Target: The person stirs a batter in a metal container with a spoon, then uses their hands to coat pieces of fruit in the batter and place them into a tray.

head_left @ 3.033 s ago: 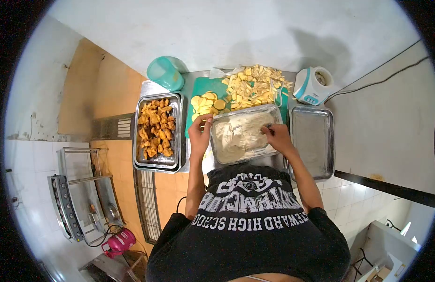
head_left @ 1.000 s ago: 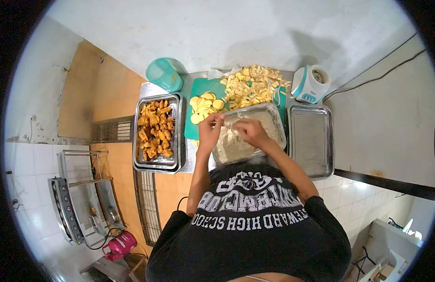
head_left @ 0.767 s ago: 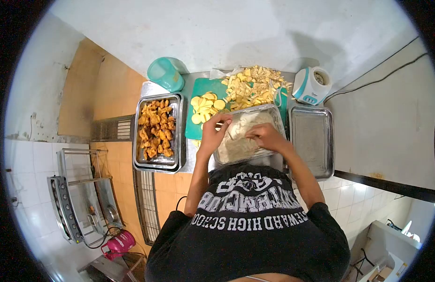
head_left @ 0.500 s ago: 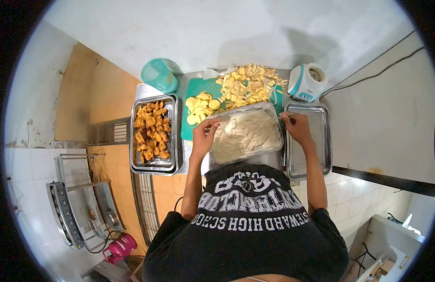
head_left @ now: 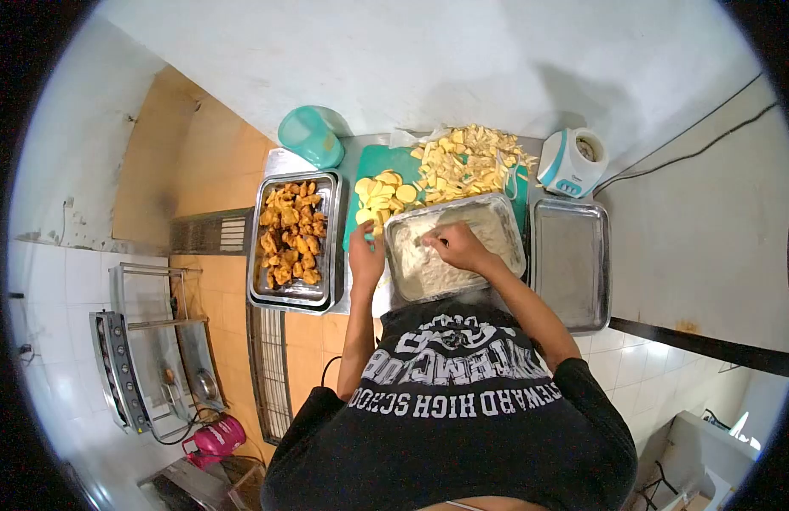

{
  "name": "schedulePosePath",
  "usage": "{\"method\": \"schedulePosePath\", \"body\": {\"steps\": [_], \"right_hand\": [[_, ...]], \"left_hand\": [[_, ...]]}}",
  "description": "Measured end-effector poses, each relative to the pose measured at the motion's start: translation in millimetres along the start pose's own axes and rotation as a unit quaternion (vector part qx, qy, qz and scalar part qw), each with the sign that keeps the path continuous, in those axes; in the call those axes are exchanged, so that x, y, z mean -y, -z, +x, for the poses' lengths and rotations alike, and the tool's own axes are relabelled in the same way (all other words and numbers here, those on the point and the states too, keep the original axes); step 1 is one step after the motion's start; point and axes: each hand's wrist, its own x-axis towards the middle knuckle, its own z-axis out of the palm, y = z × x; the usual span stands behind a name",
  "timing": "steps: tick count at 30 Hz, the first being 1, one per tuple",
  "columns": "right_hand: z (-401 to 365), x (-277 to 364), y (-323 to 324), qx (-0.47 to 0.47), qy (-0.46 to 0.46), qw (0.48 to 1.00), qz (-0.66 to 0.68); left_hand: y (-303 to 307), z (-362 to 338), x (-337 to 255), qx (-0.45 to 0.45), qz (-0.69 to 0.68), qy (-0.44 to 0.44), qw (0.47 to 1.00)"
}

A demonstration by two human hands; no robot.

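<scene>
A rectangular tray of pale floury mixture (head_left: 411,277) lies in front of the body, slightly tilted on the counter. Over the mixture, my right hand (head_left: 459,247) is closed with its fingertips pinched together; whatever it may hold is too small to name. My left hand (head_left: 368,247) is at the tray's left edge, fingers apart and holding nothing. Round yellow slices (head_left: 380,194) and a heap of cut yellow pieces (head_left: 467,162) rest on the green cutting board (head_left: 373,159) behind the tray.
A metal tray of browned fried pieces (head_left: 285,234) stands at the left, below a turquoise container (head_left: 312,140). To the right are a metal tray (head_left: 572,264) and a white and turquoise appliance (head_left: 573,162). A pink gas cylinder (head_left: 215,439) is at lower left.
My right hand has moved left from the tray's right edge to above the mixture. My left hand has come off the tray's rim, and its fingers have parted. The view has shifted slightly.
</scene>
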Motion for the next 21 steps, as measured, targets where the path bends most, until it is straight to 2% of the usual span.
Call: {"method": "schedulePosePath", "body": {"steps": [1,2,3,4,5,7,8,9,10,12,13,15,18,20,21], "right_hand": [[-0.8,2.5,2.6,0.046,0.040,0.998,-0.019],[-9.1,3.7,9.8,0.064,0.025,0.997,0.039],[-13.3,3.6,17.1,0.068,0.026,0.997,0.037],[-20.0,0.1,25.8,0.081,0.023,0.996,0.041],[-27.7,-3.8,34.7,0.094,0.018,0.994,0.046],[-43.0,-6.9,58.9,0.094,-0.022,0.995,0.035],[-51.0,-15.8,72.2,0.040,0.023,0.999,0.004],[-58.2,-22.9,84.9,-0.015,0.067,0.997,-0.028],[-64.5,-25.4,98.5,-0.015,0.064,0.997,-0.029],[-72.7,-28.5,118.0,-0.074,-0.062,0.994,-0.042],[-71.2,-30.0,118.2,-0.077,-0.064,0.994,-0.043],[-64.4,-34.8,110.7,-0.169,-0.057,0.982,-0.063],[-45.2,-51.7,65.4,-0.178,-0.015,0.982,-0.059],[-27.5,-48.7,30.0,-0.182,0.039,0.982,-0.017],[-20.9,-40.6,11.7,-0.152,0.020,0.988,0.022]], "left_hand": [[1.0,-2.3,5.2,-0.004,-0.001,0.001,1.000],[1.2,-4.6,10.5,0.049,-0.008,0.052,0.997],[3.1,-5.5,12.1,0.103,-0.015,0.105,0.989],[-3.0,-3.7,26.7,0.131,-0.087,0.122,0.980],[-10.6,-7.0,40.7,0.130,-0.089,0.126,0.979],[-13.7,-9.9,35.7,0.120,-0.180,0.191,0.957],[-17.9,-9.7,43.9,0.110,-0.186,0.176,0.960],[-27.4,-5.8,74.6,0.151,-0.143,0.121,0.971],[-26.6,-4.6,69.4,0.154,-0.154,0.136,0.967],[-26.6,0.2,65.0,0.159,-0.165,0.149,0.962],[-27.4,3.8,65.9,0.162,-0.156,0.143,0.964],[-29.0,11.5,65.2,0.167,-0.145,0.134,0.966],[-24.0,20.9,55.7,0.182,-0.126,0.085,0.971],[-20.6,20.9,41.5,0.173,-0.190,0.175,0.950],[-18.6,20.7,38.0,0.170,-0.189,0.176,0.951]]}}
